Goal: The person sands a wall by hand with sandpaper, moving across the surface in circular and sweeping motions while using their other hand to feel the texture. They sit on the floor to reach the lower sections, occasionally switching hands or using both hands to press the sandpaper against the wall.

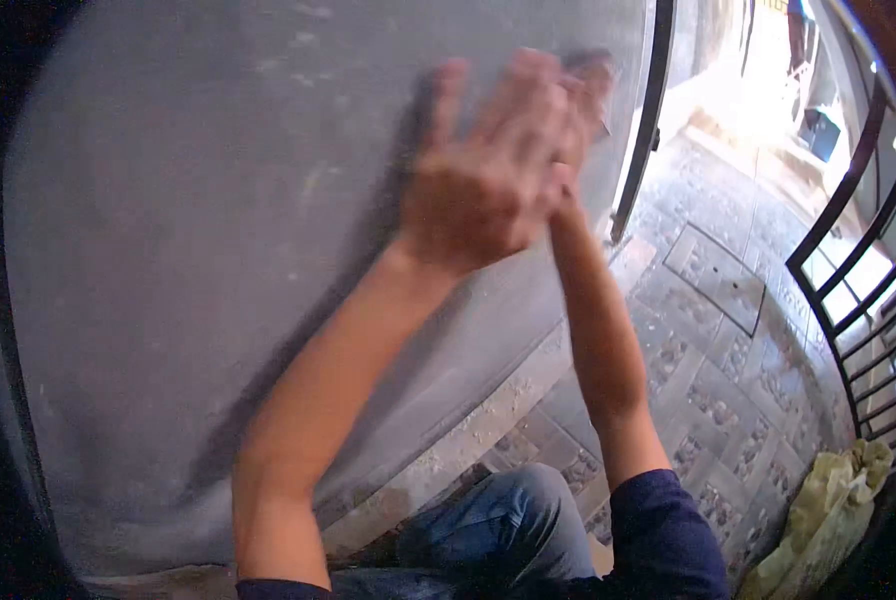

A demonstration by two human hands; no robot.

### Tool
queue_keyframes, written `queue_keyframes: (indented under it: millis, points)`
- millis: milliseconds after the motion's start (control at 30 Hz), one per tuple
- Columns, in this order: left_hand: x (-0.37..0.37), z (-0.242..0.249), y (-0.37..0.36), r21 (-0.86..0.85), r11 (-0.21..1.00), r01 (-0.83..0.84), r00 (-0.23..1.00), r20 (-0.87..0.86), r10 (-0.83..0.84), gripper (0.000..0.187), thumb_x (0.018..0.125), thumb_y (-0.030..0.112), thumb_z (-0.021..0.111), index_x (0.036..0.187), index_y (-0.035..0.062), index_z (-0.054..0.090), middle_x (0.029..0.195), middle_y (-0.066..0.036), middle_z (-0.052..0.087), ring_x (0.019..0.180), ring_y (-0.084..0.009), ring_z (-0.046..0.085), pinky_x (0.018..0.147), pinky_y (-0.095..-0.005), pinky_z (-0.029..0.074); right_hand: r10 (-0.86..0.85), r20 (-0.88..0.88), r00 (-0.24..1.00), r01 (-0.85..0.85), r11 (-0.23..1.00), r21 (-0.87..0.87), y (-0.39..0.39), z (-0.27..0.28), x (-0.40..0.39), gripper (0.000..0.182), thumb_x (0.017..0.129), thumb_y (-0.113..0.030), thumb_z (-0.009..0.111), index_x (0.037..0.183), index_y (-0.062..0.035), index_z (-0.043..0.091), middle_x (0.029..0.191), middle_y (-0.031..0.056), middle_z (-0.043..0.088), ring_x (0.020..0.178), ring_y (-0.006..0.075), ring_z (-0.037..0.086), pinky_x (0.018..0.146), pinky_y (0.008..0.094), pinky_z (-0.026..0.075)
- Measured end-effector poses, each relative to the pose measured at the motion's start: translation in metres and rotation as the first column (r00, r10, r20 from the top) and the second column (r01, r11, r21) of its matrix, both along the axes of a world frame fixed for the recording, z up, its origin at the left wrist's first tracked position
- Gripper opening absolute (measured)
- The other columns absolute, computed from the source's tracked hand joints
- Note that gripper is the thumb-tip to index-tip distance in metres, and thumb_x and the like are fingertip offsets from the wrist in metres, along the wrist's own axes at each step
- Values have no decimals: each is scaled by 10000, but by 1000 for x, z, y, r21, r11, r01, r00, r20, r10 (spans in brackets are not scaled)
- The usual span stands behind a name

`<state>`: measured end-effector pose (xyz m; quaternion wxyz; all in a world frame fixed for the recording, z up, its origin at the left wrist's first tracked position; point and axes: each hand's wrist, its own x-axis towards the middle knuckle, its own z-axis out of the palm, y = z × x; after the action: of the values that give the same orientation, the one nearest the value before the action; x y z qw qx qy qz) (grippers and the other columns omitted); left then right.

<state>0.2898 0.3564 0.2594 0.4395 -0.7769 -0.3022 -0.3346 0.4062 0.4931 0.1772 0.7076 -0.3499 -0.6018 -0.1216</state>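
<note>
1. Navy sleeves [668, 535] and a knee in faded blue jeans [528, 515] come closest, along the bottom edge, with both bare forearms stretched up and away from them.
2. Left hand [478, 185]: fingers spread wide and blurred, its back toward us, set over the grey wall [188, 250] with a shadow just beside it.
3. Right hand [586, 105]: partly covered by the left one and blurred too — I cannot tell whether its fingers are wide or closed on something.
4. That wall fills the left and middle of the view, pale scuffs marking its upper part; whether either palm presses on it, I cannot tell.
5. Just right of the hands, a dark upright strip [653, 115] runs down the wall's edge.
6. Below, a pale ledge [468, 435] follows the wall's foot, beside patterned paving [678, 385].
7. Over at far right stands a black railing [826, 295] — a yellowish sack [818, 515] slumps near its lower end.
</note>
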Motion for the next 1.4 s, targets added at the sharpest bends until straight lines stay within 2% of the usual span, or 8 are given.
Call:
queue_keyframes:
  millis: [333,567,667,800,1000,1233,1300,1400]
  points:
    - [-209,67,-199,254,618,-744,655,96,749,533,948,387,417,1439,182,396,1487,-31,383,1381,-274,337,1102,-553,205,168,904,393,-611,782,120,-183,36,-138,720,890,-659,350,1382,-143,446,1462,103,385,1389,309,279,1094,570,163]
    - [-207,55,-212,108,586,-803,595,149,789,594,949,458,357,1466,167,343,1525,-28,312,1409,-246,279,1126,-536,149,156,-84,984,-153,987,44,-90,166,-75,800,900,-511,458,1468,5,232,1555,207,115,1444,388,32,1139,541,-1]
    - [-225,52,-213,91,608,-789,614,173,770,628,944,460,344,1453,93,352,1507,-109,332,1410,-295,269,1126,-533,135,8,96,995,-16,996,83,-140,185,-130,819,942,-577,320,1487,4,130,1549,222,111,1441,373,58,1145,517,-8]
    - [-235,49,-223,208,794,-571,792,395,466,677,951,456,335,1426,-25,332,1468,-252,329,1382,-470,223,1100,-570,140,-64,876,478,-483,814,323,-213,107,-178,856,847,-690,419,1494,-160,237,1562,100,176,1441,301,143,1163,480,83]
    - [-230,32,-223,137,800,-583,747,478,462,675,928,440,397,1419,-21,350,1468,-242,337,1387,-424,254,1105,-570,131,-326,944,60,-572,763,300,-181,169,-137,805,820,-704,454,1466,-248,301,1539,56,256,1428,297,197,1123,531,209]
    - [-235,4,-232,77,779,-622,702,495,511,656,928,479,382,1383,9,438,1430,-162,436,1358,-337,357,1122,-512,140,-85,663,744,-382,759,527,-241,224,-220,861,808,-730,458,1442,-159,347,1531,94,264,1420,323,211,1102,542,224]
    - [-245,-14,-229,83,756,-649,687,490,536,672,928,490,373,1368,-12,447,1421,-162,446,1358,-332,358,1124,-522,129,-193,934,300,-702,618,353,-261,231,-241,860,802,-700,510,1432,-132,366,1518,109,286,1419,315,213,1108,544,203]
    - [-250,-23,-244,46,712,-700,635,497,592,688,919,502,375,1369,-14,446,1418,-170,448,1361,-335,354,1132,-518,117,-198,894,402,-608,673,422,-242,287,-216,819,827,-653,503,1444,-142,335,1518,111,277,1422,304,204,1123,520,182]
